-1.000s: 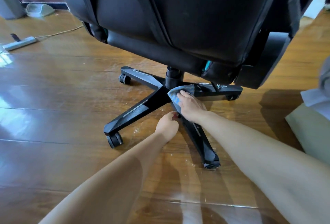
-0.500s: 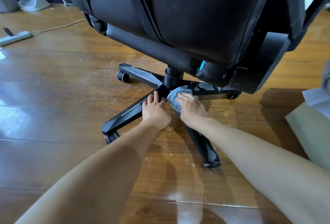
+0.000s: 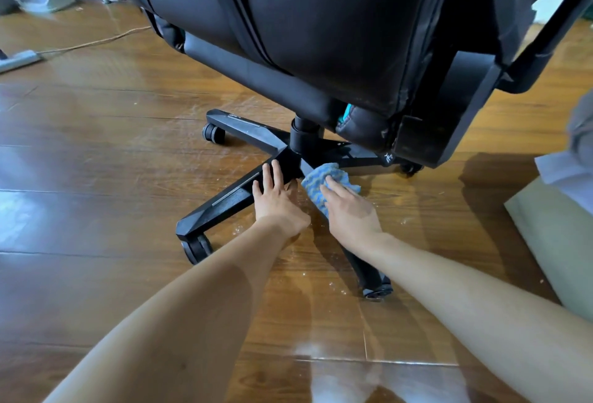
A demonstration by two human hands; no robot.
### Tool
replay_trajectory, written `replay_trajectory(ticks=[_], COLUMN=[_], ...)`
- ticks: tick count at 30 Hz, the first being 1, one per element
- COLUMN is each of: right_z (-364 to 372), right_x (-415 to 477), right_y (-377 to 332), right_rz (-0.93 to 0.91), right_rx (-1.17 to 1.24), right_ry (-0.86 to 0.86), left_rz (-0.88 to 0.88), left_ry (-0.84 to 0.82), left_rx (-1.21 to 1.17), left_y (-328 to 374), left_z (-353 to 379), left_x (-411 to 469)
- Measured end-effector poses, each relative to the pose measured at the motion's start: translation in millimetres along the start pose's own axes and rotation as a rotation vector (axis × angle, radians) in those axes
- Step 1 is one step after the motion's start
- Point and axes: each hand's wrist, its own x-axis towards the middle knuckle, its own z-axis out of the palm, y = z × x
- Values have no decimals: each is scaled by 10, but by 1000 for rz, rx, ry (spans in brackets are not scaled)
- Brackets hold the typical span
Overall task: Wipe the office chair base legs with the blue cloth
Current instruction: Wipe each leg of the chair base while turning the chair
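A black office chair stands on the wooden floor, its star base (image 3: 224, 200) with several legs and castors showing under the seat. The blue cloth (image 3: 321, 179) lies bunched on the near leg close to the hub. My right hand (image 3: 351, 210) presses on the cloth, fingers over its near part. My left hand (image 3: 277, 198) rests flat on the near-left leg beside the hub, fingers spread, holding nothing. The near leg is largely hidden under my right forearm; its castor (image 3: 377, 292) shows.
The chair seat and backrest (image 3: 321, 33) overhang the base. A power strip (image 3: 19, 60) with a cable lies at the far left. A pale cushion (image 3: 558, 242) with folded fabric sits at the right. White specks dot the floor near the base.
My left hand rose from the floor onto the near-left leg and spread flat. My right hand keeps the cloth at the hub end of the near leg. The view moved closer.
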Motion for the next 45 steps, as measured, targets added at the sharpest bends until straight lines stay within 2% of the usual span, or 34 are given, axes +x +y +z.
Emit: replay_trajectory(ticks=[3, 10, 19, 24, 29, 32, 39, 45], right_z=[-64, -107, -11, -105, -192, -214, -58, -50], right_x=[193, 681, -275, 94, 687, 527, -497, 47], right_y=[-7, -209, 26, -68, -320, -208, 123, 6], right_rz=[13, 6, -45, -26, 25, -22, -106, -40], right_rx=[51, 90, 59, 76, 112, 124, 120, 169], right_ry=[-5, -39, -29, -41, -67, -89, -31, -33], left_rz=[-24, -15, 24, 2, -6, 11, -4, -15], left_ry=[-19, -52, -18, -40, -51, -35, 14, -36], left_rx=[-51, 8, 110, -11, -4, -8, -21, -9], left_y=[14, -38, 14, 24, -17, -18, 85, 57], left_z=[-48, -80, -4, -116, -102, -67, -2, -126], left_x=[-3, -21, -91, -27, -34, -47, -73, -89])
